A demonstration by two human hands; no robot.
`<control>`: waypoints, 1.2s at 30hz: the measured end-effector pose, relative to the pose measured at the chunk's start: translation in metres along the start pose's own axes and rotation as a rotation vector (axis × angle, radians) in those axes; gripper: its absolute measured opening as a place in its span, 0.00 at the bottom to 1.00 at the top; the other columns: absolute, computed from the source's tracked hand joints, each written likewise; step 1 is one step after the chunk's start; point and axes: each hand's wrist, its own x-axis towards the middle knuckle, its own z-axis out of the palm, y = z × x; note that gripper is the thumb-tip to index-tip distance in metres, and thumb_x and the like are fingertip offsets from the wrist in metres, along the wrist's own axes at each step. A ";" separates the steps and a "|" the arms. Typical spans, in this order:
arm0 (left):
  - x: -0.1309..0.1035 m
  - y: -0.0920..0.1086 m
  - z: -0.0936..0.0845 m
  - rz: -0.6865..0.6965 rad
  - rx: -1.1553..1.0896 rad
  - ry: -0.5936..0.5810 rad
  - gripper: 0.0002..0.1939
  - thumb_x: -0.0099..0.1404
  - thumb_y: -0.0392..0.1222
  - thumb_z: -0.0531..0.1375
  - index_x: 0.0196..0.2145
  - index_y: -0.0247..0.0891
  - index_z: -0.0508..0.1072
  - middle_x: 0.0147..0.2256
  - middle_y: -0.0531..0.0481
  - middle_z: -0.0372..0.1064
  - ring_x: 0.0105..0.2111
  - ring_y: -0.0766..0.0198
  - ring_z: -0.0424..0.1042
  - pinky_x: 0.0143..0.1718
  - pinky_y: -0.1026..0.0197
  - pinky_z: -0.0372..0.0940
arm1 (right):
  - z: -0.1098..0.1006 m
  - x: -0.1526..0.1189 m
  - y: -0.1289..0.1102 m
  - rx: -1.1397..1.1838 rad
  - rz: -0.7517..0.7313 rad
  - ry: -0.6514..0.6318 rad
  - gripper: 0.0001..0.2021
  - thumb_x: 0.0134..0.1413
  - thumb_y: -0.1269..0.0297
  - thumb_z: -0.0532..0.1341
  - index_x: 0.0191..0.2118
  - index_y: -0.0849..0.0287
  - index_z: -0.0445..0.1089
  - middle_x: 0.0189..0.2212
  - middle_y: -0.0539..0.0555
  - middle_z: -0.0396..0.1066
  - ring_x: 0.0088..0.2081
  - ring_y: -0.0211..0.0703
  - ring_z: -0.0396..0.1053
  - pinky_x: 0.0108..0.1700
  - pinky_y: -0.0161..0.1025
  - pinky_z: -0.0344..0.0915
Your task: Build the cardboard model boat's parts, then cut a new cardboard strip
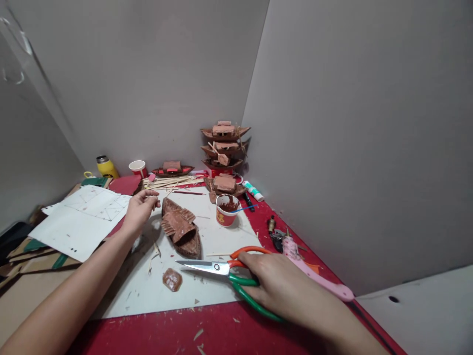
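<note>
My right hand (271,281) grips scissors (218,267) with one orange and one green handle. Their blades point left and are slightly apart, in front of a brown model boat (181,227). This boat lies tilted on a white sheet (207,291), with a ribbed roof over its middle. Left of the boat's far tip is my left hand (142,209), its fingers bent and close together as in a pinch. Whatever is between those fingertips is too small to make out. A shiny brown flat piece (172,279) sits on the sheet below the boat.
A paper cup of brown paint (226,211) stands right of the boat. Behind are thin wooden sticks (177,181) and stacked model boats (225,147). Marked paper (84,217) covers cardboard at left. A pink glue gun (321,276) lies along the right wall.
</note>
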 end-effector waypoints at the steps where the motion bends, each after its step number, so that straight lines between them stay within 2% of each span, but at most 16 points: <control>1: 0.005 -0.002 0.001 0.007 0.009 0.008 0.11 0.49 0.40 0.62 0.32 0.35 0.72 0.20 0.53 0.69 0.21 0.67 0.65 0.25 0.65 0.57 | 0.000 -0.002 0.001 0.007 0.008 0.006 0.02 0.49 0.70 0.58 0.30 0.55 0.63 0.29 0.51 0.69 0.29 0.41 0.65 0.29 0.36 0.51; 5: 0.019 -0.008 0.003 0.019 0.037 0.024 0.10 0.48 0.40 0.61 0.30 0.35 0.72 0.19 0.52 0.69 0.20 0.67 0.63 0.24 0.65 0.56 | 0.005 -0.014 0.004 0.065 0.016 -0.003 0.03 0.50 0.69 0.57 0.29 0.55 0.62 0.28 0.49 0.70 0.28 0.40 0.65 0.29 0.35 0.52; 10: 0.023 -0.010 0.005 0.004 0.073 0.047 0.10 0.46 0.40 0.60 0.29 0.35 0.71 0.18 0.52 0.69 0.19 0.67 0.62 0.23 0.64 0.54 | 0.014 -0.031 0.010 0.036 0.074 -0.044 0.05 0.51 0.69 0.57 0.27 0.54 0.61 0.25 0.48 0.70 0.24 0.39 0.64 0.25 0.36 0.49; 14: 0.020 -0.011 0.007 -0.023 0.081 0.040 0.11 0.45 0.42 0.61 0.29 0.36 0.71 0.19 0.51 0.71 0.19 0.67 0.62 0.24 0.64 0.54 | 0.019 -0.035 0.017 0.025 0.112 -0.012 0.03 0.51 0.70 0.57 0.32 0.54 0.66 0.29 0.51 0.73 0.29 0.43 0.69 0.29 0.36 0.56; 17: 0.019 -0.011 0.008 -0.058 0.080 -0.002 0.12 0.44 0.43 0.62 0.28 0.36 0.71 0.20 0.49 0.72 0.21 0.64 0.66 0.25 0.64 0.56 | 0.021 -0.037 0.021 0.049 0.128 0.002 0.04 0.55 0.67 0.57 0.35 0.53 0.68 0.32 0.52 0.74 0.32 0.45 0.71 0.33 0.37 0.60; 20: 0.017 -0.011 0.007 -0.075 0.084 -0.038 0.12 0.44 0.43 0.62 0.28 0.36 0.71 0.20 0.48 0.72 0.23 0.62 0.69 0.26 0.63 0.58 | 0.023 -0.041 0.022 0.111 0.133 0.002 0.08 0.55 0.66 0.58 0.41 0.50 0.69 0.38 0.51 0.75 0.37 0.45 0.73 0.36 0.36 0.63; 24: 0.012 -0.011 0.004 -0.064 0.114 -0.064 0.12 0.44 0.43 0.63 0.28 0.37 0.71 0.19 0.49 0.71 0.22 0.61 0.69 0.25 0.63 0.58 | 0.026 -0.045 0.023 0.126 0.121 0.025 0.12 0.55 0.67 0.60 0.45 0.49 0.69 0.43 0.51 0.74 0.42 0.45 0.72 0.40 0.36 0.65; 28: 0.002 -0.011 -0.002 -0.028 0.180 -0.087 0.10 0.45 0.43 0.63 0.27 0.37 0.73 0.19 0.50 0.71 0.21 0.61 0.68 0.25 0.62 0.58 | 0.024 -0.048 0.023 0.052 0.095 0.069 0.13 0.56 0.65 0.61 0.48 0.48 0.69 0.46 0.52 0.73 0.45 0.47 0.71 0.45 0.40 0.65; 32: -0.007 -0.007 -0.007 0.001 0.256 -0.108 0.09 0.46 0.43 0.62 0.27 0.38 0.74 0.19 0.51 0.72 0.20 0.62 0.67 0.24 0.62 0.57 | 0.018 -0.047 0.020 0.004 0.092 0.150 0.09 0.62 0.60 0.56 0.44 0.50 0.70 0.43 0.54 0.73 0.43 0.46 0.72 0.44 0.42 0.66; 34: -0.011 -0.005 -0.009 0.009 0.288 -0.116 0.09 0.47 0.44 0.61 0.27 0.38 0.74 0.18 0.51 0.72 0.20 0.62 0.66 0.24 0.63 0.57 | 0.019 -0.043 0.019 0.021 0.087 0.196 0.10 0.62 0.59 0.56 0.45 0.53 0.70 0.42 0.56 0.74 0.42 0.47 0.72 0.44 0.43 0.67; 36: -0.015 -0.003 -0.010 0.016 0.307 -0.126 0.09 0.46 0.44 0.62 0.27 0.38 0.74 0.18 0.51 0.72 0.19 0.62 0.65 0.23 0.63 0.56 | 0.023 -0.034 0.018 0.059 0.077 0.235 0.15 0.60 0.59 0.59 0.50 0.56 0.68 0.45 0.59 0.74 0.44 0.49 0.72 0.46 0.44 0.68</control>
